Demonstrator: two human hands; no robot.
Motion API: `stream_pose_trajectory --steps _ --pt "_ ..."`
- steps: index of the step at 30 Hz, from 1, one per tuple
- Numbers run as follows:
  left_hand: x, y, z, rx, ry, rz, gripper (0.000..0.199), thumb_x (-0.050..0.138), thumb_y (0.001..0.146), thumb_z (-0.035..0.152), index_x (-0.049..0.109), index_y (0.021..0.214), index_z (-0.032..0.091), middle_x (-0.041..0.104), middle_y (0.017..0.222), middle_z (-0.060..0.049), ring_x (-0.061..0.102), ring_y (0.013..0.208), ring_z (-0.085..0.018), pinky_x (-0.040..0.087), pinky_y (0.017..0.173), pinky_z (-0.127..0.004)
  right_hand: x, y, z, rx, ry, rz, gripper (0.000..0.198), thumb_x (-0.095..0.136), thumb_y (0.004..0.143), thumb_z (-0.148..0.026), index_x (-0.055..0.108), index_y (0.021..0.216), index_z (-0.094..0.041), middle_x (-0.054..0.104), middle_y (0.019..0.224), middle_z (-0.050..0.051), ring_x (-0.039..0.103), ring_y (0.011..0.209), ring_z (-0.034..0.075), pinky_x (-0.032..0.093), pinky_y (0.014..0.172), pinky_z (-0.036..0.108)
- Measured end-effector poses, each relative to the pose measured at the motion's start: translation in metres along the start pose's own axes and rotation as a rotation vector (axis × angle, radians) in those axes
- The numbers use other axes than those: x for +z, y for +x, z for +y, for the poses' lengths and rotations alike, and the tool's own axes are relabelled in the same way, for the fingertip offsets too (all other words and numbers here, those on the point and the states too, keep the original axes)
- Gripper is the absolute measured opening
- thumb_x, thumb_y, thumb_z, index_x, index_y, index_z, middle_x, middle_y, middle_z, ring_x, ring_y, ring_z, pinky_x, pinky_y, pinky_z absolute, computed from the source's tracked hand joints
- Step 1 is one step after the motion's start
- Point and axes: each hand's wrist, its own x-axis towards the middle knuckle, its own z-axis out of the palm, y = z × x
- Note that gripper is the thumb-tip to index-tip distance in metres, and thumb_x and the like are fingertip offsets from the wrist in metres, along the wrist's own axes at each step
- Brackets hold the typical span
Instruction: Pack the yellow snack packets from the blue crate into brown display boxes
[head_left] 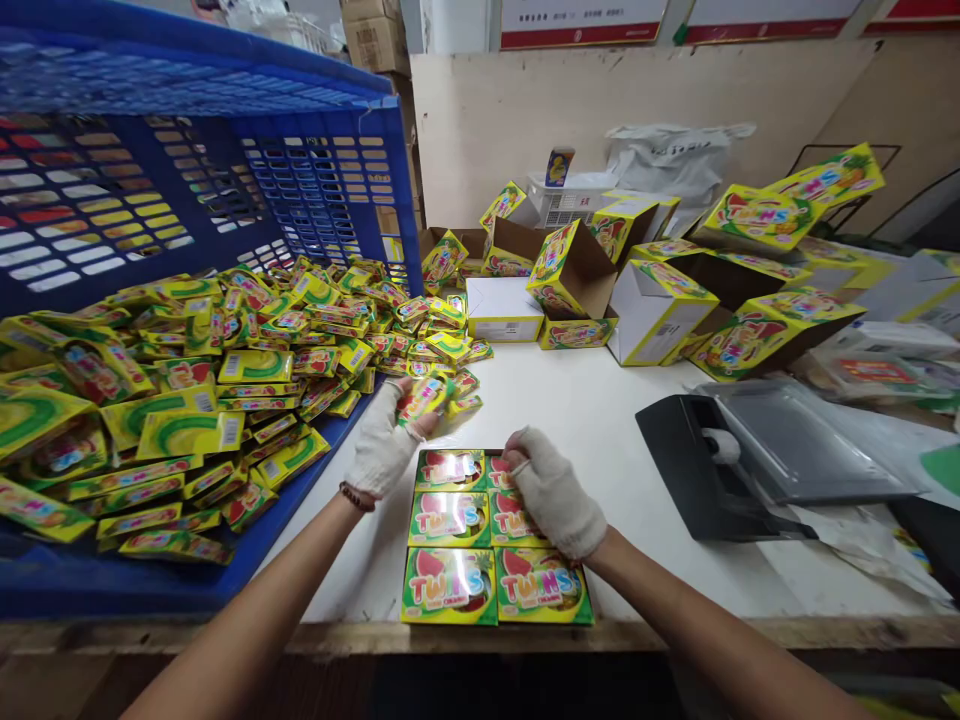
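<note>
My left hand [384, 440], in a white fingerless glove, is closed around a small green and yellow TWINS candy box [426, 398], tilted above the table. Below and to the right, flat TWINS candy boxes [450, 520] lie in two columns inside a thin-edged open carton near the table's front edge. My right hand [555, 492], gloved the same way, rests over the right column's upper boxes. Its fingers are curled in at the top right box; whether they grip it is hidden. Just behind my left hand are a few loose candy boxes [463, 403].
A blue plastic crate [300, 500] on the left spills over with loose candy boxes [255, 366]. Open display cartons [574, 285] line the back of the white table [577, 400]. A black tape dispenser [697, 465] and a clear plastic tray [810, 440] lie at right.
</note>
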Motion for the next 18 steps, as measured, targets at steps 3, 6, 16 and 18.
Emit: stream_pose_trajectory --steps 3,6,16,18 --pt "0.007 -0.021 0.034 0.272 -0.122 -0.126 0.057 0.064 0.081 0.037 0.045 0.131 0.019 0.057 0.125 -0.010 0.058 0.113 -0.023 0.049 0.098 -0.041 -0.015 0.012 -0.002 0.094 0.398 0.105 0.033 0.044 0.089 -0.046 0.048 0.109 -0.020 0.062 0.096 0.005 0.062 0.075 0.016 0.052 0.067 0.031" --pt "0.021 -0.028 0.055 0.497 0.013 -0.156 0.050 0.065 0.080 0.031 0.051 0.127 0.021 0.060 0.118 -0.010 0.058 0.110 -0.025 0.050 0.095 -0.044 -0.024 0.024 -0.008 0.154 0.563 -0.059 0.047 0.054 0.083 -0.049 0.047 0.119 -0.020 0.063 0.095 0.004 0.064 0.077 0.018 0.054 0.067 0.032" --pt "0.021 -0.012 0.073 0.420 0.229 -0.365 0.113 0.081 0.053 0.056 0.029 0.146 0.018 0.050 0.137 -0.018 0.046 0.128 -0.037 0.035 0.108 -0.055 -0.050 0.056 -0.012 0.246 0.676 0.321 0.041 0.064 0.068 -0.047 0.046 0.096 -0.022 0.058 0.086 -0.001 0.059 0.064 0.013 0.052 0.052 0.026" --pt "0.022 -0.010 0.068 0.370 0.252 -0.511 0.110 0.082 0.050 0.055 0.036 0.142 0.017 0.057 0.129 -0.017 0.053 0.120 -0.037 0.039 0.104 -0.055 -0.061 0.053 -0.001 0.286 0.604 0.391 0.038 0.064 0.068 -0.049 0.047 0.089 -0.022 0.057 0.079 -0.003 0.057 0.060 0.012 0.050 0.050 0.025"
